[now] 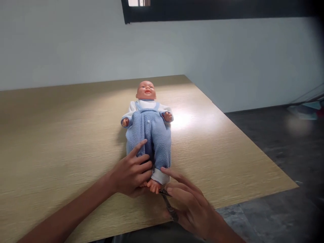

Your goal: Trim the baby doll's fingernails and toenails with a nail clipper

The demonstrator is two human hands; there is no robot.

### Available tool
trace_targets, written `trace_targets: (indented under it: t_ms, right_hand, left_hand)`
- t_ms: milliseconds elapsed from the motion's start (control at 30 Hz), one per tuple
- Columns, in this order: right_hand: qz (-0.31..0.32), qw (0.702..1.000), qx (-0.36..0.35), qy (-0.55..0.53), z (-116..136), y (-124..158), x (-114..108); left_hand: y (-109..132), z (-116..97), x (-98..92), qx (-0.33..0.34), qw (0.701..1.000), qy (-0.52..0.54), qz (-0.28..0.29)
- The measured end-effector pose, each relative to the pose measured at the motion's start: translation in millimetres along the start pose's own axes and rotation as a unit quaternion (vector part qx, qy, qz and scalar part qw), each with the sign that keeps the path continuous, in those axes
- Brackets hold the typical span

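A baby doll (162, 145) in blue fleece overalls and a white shirt lies on its back, its feet towards me. My left hand (134, 173) is wrapped around the lower leg and foot on the left, with the index finger stretched along the blue trouser leg. Between the thumb and fingers of my right hand (193, 206) is a metal nail clipper (167, 204). Its tip is at the toes of the doll's bare foot (154, 186) on the right. My right index fingertip rests on the white cuff (160, 176) above that foot.
The doll lies on a light wood-grain table (63, 135), whose near edge runs just below the doll's feet. Behind stands a pale wall (76, 44) with a dark-framed panel (202, 10) at the top. Dark floor (286, 141) shows beyond the table's right edge.
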State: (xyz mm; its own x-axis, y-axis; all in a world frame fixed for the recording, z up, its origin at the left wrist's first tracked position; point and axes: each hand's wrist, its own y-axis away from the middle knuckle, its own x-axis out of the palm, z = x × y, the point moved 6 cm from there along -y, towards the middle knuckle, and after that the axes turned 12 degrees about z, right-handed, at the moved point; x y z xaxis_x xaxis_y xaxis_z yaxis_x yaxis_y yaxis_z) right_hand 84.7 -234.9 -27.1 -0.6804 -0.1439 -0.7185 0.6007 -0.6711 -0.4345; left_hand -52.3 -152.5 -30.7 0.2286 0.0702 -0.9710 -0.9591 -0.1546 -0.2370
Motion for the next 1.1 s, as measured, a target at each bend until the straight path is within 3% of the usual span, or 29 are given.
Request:
trace_targets:
  t_ms: [367, 733, 900, 1100]
  right_hand:
    - [-0.110, 0.993, -0.046, 0.010, 11, 10, 3]
    - [-0.142, 0.983, -0.074, 0.092, 27, -4, 0]
    - [-0.167, 0.979, -0.079, 0.085, 22, 0, 5]
    - [-0.139, 0.988, -0.054, 0.042, 19, 4, 10]
  left_hand:
    - [-1, -2, -5.5, -0.003, 0.998, 0.038, -0.044]
    - [-1, -1, -4.9, 0.005, 0.998, 0.017, -0.056]
    - [0, -1, -4.9, 0.009, 0.998, 0.012, -0.053]
    - [0, -2, -6.7, 0.010, 0.999, -0.012, -0.045]
